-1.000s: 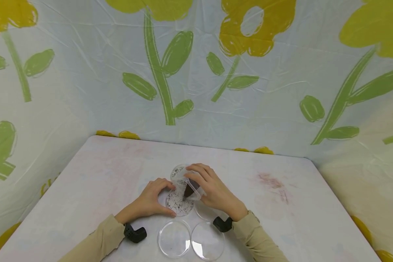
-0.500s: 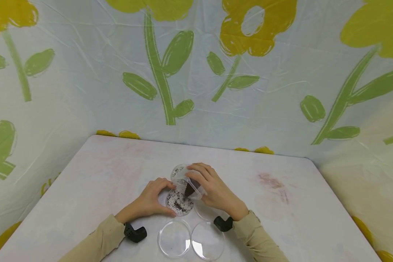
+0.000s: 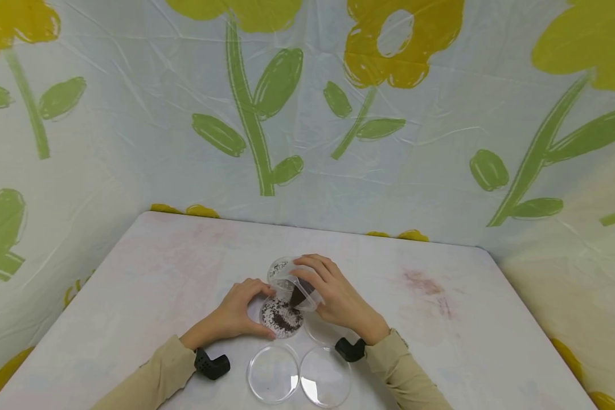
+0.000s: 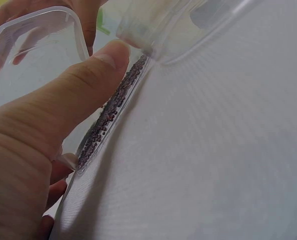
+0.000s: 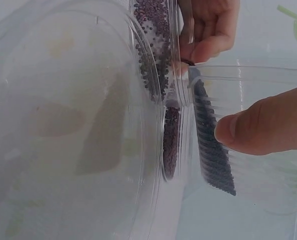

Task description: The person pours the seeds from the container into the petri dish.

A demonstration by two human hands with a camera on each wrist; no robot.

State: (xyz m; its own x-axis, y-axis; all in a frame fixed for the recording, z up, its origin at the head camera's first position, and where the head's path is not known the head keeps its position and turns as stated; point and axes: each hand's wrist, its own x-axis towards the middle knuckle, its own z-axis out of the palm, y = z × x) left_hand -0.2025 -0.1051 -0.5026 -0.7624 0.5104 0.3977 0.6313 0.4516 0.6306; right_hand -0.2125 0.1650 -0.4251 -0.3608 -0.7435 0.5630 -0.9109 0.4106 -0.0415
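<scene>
Left wrist: your left hand point(image 4: 41, 132) grips a clear dish point(image 4: 123, 107) flat on the pale surface point(image 4: 213, 150) | dark grains point(image 4: 110, 112) line the dish's floor | your right hand point(image 4: 86, 20) holds a clear tub point(image 4: 36, 70), tilted | another clear dish point(image 4: 176, 30) sits by the dish's far edge

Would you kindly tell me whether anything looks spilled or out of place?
One thing: a reddish smudge right of the right hand, darker than the pale table; stain or print, I can't tell. The tilted tub is over the dish, and I see no spill.
</scene>
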